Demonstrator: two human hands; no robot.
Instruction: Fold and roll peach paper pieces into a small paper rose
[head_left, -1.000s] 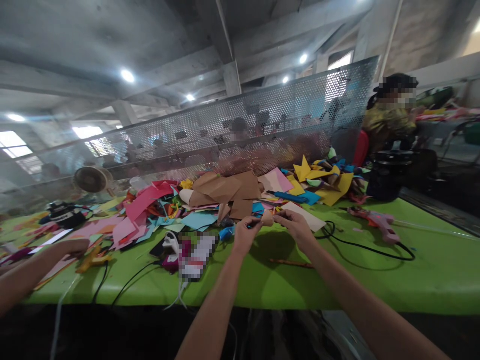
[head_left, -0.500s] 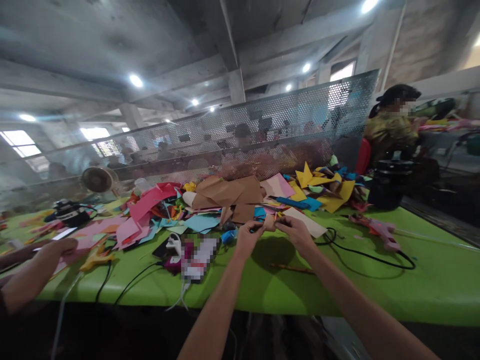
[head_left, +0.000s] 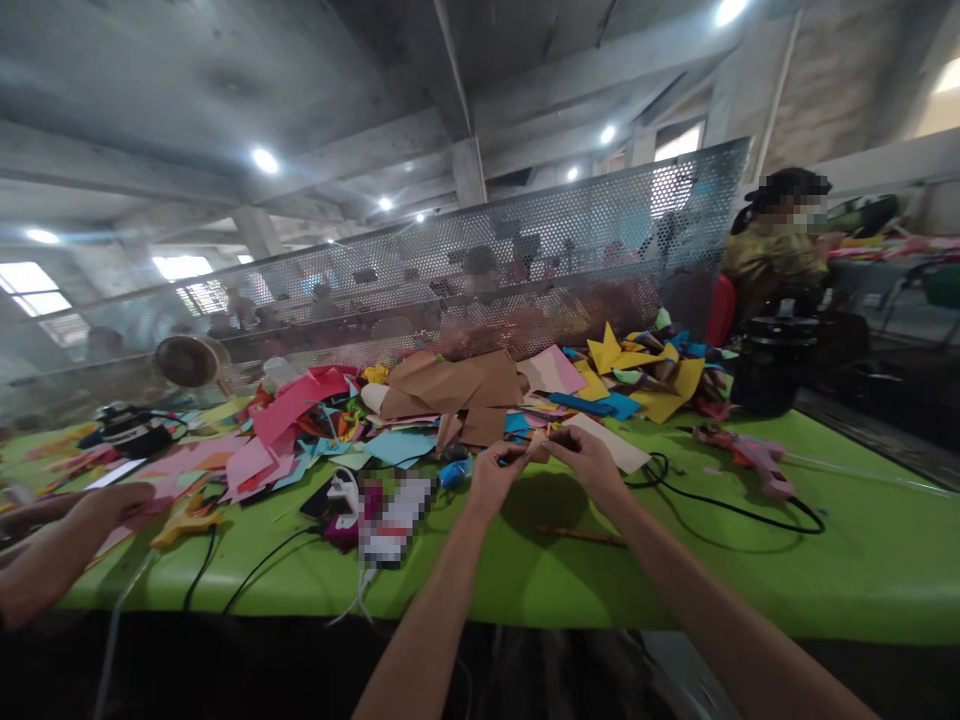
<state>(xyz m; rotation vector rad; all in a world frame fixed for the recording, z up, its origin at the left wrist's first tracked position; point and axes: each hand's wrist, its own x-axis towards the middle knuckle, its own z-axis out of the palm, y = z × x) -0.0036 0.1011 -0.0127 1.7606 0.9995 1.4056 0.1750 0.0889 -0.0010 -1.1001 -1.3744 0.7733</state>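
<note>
Between my two hands is a small tan piece, which looks like paper or felt. My left hand pinches its left side with thumb and fingers. On the other side my right hand grips it near the top edge, fingers closed. The piece is held above the green table, and its far face is hidden. Close behind my right hand lies a cream sheet. Below the hands a thin brown stick rests on the table. A blue object sits just left of my left hand.
Brown sheets and yellow pieces are heaped at the back. A pink glue gun with a black cord lies right, a yellow glue gun left. A power strip and phone are nearby. A co-worker's hands work at left.
My right fingers have shifted slightly left on the tan piece, which has tilted a little. The whole view has moved slightly. Both hands keep their hold.
</note>
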